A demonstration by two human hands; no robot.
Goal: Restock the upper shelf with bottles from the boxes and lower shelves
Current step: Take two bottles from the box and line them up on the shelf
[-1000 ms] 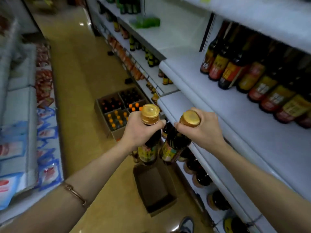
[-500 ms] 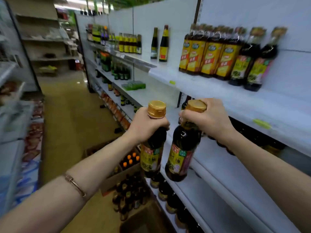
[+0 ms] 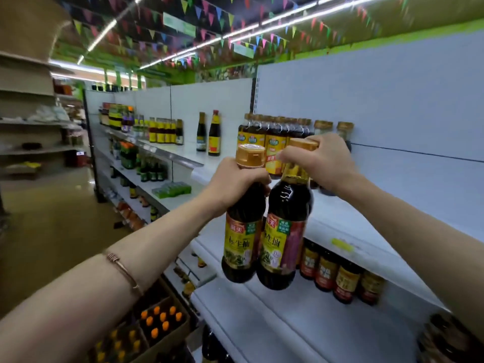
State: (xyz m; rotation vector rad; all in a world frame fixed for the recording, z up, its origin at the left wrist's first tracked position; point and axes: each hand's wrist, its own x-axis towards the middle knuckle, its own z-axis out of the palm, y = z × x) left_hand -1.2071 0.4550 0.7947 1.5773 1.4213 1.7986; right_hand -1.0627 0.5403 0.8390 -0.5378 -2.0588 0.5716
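- A cardboard box point(image 3: 157, 328) of orange-capped bottles stood on the floor at the lower left, beside the foot of the shelving.
- The left hand point(image 3: 233, 183) was wrapped round the neck of a dark soy-sauce bottle, the left bottle point(image 3: 242, 231), just under its gold cap; the grip looked firm, fingers curled right round.
- The right bottle point(image 3: 285, 231) hung touching the left one, shoulder to shoulder, both held in the air in front of the shelf edge.
- The right hand point(image 3: 324, 163) gripped that second bottle from above, fingers closed over the cap and neck.
- The upper shelf point(image 3: 366, 218) lay behind and to the right of the two bottles, with a row of yellow-labelled bottles point(image 3: 275, 137) standing at its back and bare white surface nearer the front and to the right.
- To place them well, I judged each bottle should be lifted clear of the shelf lip, separated so they would not knock, and set down upright one at a time, labels forward.
- The top-down grip on the right bottle seemed the less secure; lowering it first would be prudent.
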